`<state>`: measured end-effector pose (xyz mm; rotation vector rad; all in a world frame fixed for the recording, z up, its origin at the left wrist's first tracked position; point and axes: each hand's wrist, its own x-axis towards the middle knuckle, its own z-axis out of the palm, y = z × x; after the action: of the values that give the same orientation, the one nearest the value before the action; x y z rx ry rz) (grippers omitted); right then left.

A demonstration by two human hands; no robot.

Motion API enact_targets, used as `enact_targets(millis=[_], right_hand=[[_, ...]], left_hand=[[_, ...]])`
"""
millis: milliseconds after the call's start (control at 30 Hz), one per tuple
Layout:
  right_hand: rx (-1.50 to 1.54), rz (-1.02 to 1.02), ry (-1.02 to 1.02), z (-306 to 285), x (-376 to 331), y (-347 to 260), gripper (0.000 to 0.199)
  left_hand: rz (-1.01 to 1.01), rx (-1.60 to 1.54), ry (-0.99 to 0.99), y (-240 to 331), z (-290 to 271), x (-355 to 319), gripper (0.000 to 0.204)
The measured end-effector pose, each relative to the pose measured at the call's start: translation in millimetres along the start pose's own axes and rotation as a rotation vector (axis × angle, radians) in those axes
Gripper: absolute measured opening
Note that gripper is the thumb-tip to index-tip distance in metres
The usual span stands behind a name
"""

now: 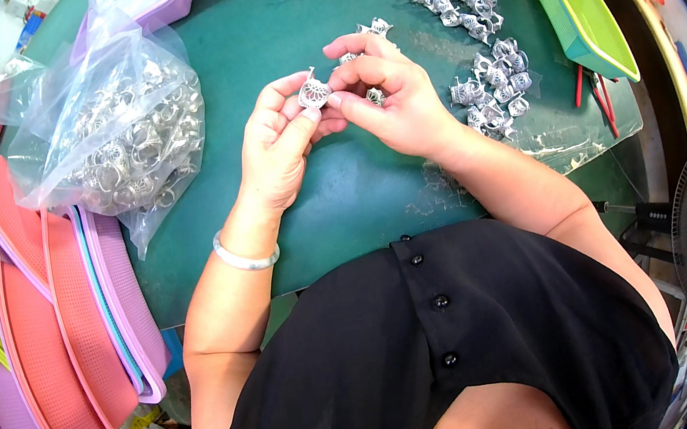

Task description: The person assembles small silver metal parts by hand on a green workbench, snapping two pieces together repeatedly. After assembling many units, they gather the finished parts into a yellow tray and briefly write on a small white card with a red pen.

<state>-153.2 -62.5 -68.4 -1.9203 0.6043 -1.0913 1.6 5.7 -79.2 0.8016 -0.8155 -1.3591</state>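
Over the green table (333, 203), the left hand (277, 149) and right hand (400, 101) work on one lacy silver piece (313, 94).
A clear bag (100, 139) of silver bits (147, 141) sits left; rows (501, 74) of them lie right. The left thumb and fingers pinch the piece between bag and rows. The right thumb and finger are at its right edge; I cannot tell if they grip it. This looks like fixing or checking, so the next move needs a still left hand and light right fingertips.
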Motion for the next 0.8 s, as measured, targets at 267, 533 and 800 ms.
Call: enact_targets(millis=[267,533,800], right_hand=[[-0.016,-0.151,0.005,4.9,0.9,6.3,0.015],[0.014,-0.054,0.070,9.4,-1.6,3.9,0.027],[-0.058,-0.129,0.040,10.9,-0.9,4.4,0.031]], left_hand=[[0.009,-0.072,-0.070,-1.5,-10.5,1.7,0.023],[-0.002,-0.043,-0.013,-2.3,-10.0,1.3,0.025],[-0.007,-0.026,0.003,-3.2,-12.7,0.7,0.023]])
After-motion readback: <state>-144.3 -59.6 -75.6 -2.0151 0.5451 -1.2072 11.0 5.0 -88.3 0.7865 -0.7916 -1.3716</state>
